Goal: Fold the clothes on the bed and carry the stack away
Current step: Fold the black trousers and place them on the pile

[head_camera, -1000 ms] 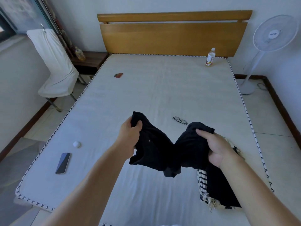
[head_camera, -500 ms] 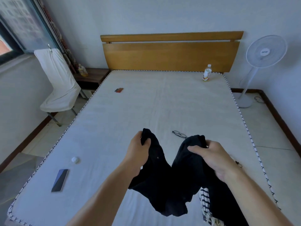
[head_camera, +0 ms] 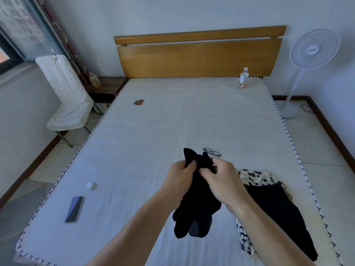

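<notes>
Over the bed (head_camera: pixel 172 121), at its 6 o'clock end, a black garment (head_camera: pixel 196 204) is hanging doubled, with both hands gripping its top edge, left hand (head_camera: pixel 179 178) and right hand (head_camera: pixel 221 179) nearly touching. The folding step is looking underway; next it probably needs laying flat, beside the pile (head_camera: pixel 272 206) at 4 o'clock

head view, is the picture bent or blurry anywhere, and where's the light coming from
Head view: wide-angle bend, with the headboard bowed and the bed's edges splaying outward; the window corner at upper left is smeared and bright, so daylight comes from there; the black garment held by the left hand and right hand is too dark to show folds.
</notes>
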